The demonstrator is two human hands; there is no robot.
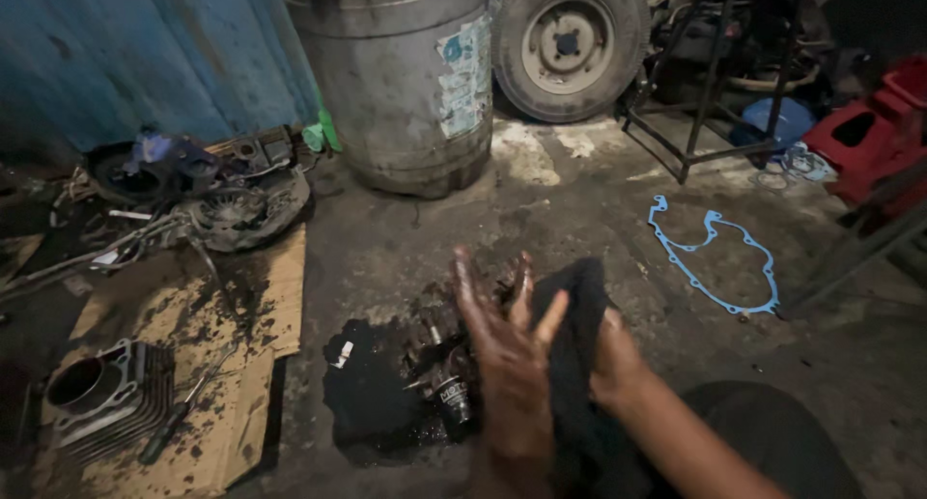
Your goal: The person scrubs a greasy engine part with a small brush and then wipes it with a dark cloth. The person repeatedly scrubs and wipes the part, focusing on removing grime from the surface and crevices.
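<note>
left hand (507, 340), oily, spreads open against a black rag (570, 315) gripped by right hand (610, 359); blue gasket (719, 257) lies at two o'clock.

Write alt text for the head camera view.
An oil-blackened left hand is spread open while the right hand presses a dark rag against it. Below lie greasy engine parts in an oil puddle on a concrete floor, with a blue gasket to the right.

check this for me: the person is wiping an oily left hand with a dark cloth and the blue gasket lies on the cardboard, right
Not quite. The head view shows the blue gasket on the bare floor to the right, not on the cardboard. The left hand and dark cloth are as you say.
</note>
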